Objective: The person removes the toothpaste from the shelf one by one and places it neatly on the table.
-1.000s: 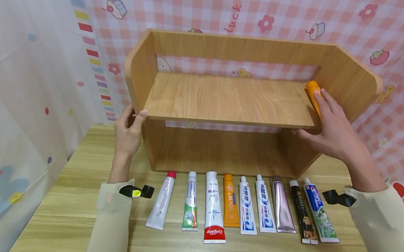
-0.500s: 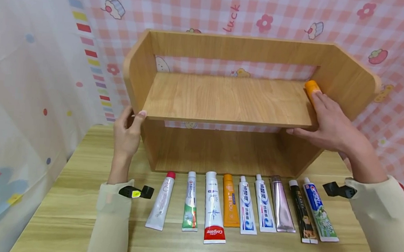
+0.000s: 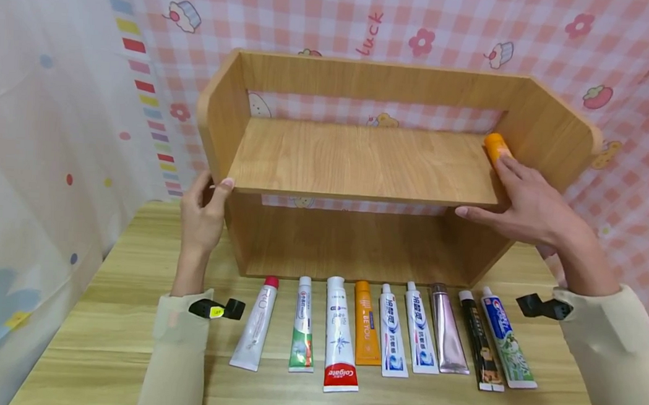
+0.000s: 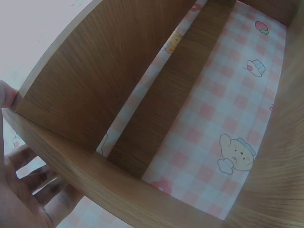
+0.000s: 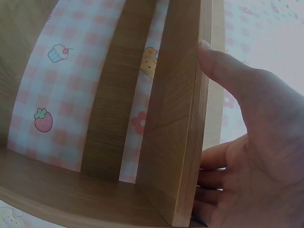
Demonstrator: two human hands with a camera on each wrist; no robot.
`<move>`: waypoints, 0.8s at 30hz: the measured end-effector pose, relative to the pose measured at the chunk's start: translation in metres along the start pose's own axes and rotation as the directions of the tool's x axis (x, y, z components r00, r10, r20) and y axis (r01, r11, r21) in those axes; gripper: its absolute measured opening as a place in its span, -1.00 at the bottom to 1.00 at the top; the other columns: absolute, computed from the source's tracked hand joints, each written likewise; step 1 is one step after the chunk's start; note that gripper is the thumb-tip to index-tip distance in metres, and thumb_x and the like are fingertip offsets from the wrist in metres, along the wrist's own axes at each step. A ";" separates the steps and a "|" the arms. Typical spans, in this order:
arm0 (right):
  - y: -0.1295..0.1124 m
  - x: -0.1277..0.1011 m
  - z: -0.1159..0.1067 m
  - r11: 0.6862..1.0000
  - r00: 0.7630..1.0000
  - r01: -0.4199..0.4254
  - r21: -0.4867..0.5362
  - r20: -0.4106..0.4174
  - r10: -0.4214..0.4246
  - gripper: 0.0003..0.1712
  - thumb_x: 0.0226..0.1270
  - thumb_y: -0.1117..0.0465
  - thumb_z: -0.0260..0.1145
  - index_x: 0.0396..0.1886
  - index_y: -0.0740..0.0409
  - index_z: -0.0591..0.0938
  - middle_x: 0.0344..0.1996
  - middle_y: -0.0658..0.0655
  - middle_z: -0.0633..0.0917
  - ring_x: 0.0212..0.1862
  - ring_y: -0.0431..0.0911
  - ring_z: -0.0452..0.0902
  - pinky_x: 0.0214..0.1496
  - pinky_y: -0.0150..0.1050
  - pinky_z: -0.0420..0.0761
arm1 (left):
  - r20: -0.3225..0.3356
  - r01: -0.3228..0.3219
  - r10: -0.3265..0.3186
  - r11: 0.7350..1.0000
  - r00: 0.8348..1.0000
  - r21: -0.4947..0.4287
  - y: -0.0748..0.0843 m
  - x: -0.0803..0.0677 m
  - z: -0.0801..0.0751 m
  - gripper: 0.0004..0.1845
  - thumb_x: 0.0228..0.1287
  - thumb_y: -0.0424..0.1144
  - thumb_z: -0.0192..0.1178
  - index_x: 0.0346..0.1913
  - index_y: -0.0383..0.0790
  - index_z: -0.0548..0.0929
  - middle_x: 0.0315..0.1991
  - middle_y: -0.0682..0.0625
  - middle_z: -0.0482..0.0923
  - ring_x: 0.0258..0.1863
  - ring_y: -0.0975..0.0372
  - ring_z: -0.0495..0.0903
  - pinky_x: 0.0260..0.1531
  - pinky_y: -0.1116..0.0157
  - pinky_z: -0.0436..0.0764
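Wooden shelf unit [image 3: 371,162] standing on the table [image 3: 126,339], held between both hands. Left hand [image 3: 201,210] gripping the front corner of the left side panel, thumb on the shelf edge, fingers curled round behind the panel; same grip in the left wrist view, fingers [image 4: 33,180] showing behind the board. Right hand [image 3: 530,206] at the far end of the upper shelf, fingers laid straight over an orange tube [image 3: 497,150] lying against the right side panel, thumb stretched along the shelf's front edge. In the right wrist view, thumb [image 5: 223,71] along the board edge, remaining fingers loosely bent below it; tube hidden there, so whether pinched or merely pressed, cannot tell.

Row of nine toothpaste tubes [image 3: 383,333] on the table, nearer the body than both hands, caps toward the unit, lying side by side between the two wrists.

Handling, as judgement: unit stiff, rigid board, probably moderately heavy and awkward for one hand; smooth laminate, likely to slide on the table. Best hold at the two side panels, low and even. Orange tube light, soft-bodied, round cap prone to rolling; best taken mid-body
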State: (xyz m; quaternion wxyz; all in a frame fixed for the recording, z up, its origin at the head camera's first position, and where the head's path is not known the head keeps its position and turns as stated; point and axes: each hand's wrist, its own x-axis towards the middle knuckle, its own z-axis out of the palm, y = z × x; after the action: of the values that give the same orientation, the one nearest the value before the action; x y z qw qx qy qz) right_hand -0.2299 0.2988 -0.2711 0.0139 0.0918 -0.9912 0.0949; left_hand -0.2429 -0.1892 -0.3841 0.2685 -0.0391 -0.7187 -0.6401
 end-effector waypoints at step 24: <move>-0.008 0.003 -0.003 0.994 0.998 0.018 0.108 -0.065 -0.011 0.39 0.13 -0.36 0.47 0.70 0.08 -0.10 0.52 0.51 0.17 0.35 0.40 0.17 0.41 0.42 0.20 | -0.001 0.007 -0.007 1.000 1.000 -0.001 0.001 0.000 0.000 -0.56 0.44 -0.07 0.17 0.28 -0.16 0.64 0.07 -0.11 0.63 -0.03 0.28 0.60 0.03 0.39 0.53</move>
State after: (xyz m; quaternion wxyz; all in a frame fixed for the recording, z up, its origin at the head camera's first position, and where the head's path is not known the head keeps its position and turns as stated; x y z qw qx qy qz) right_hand -0.2317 0.2916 -0.2661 0.0413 0.0964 -0.9829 0.1515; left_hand -0.2423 -0.1893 -0.3834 0.2667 -0.0365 -0.7183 -0.6415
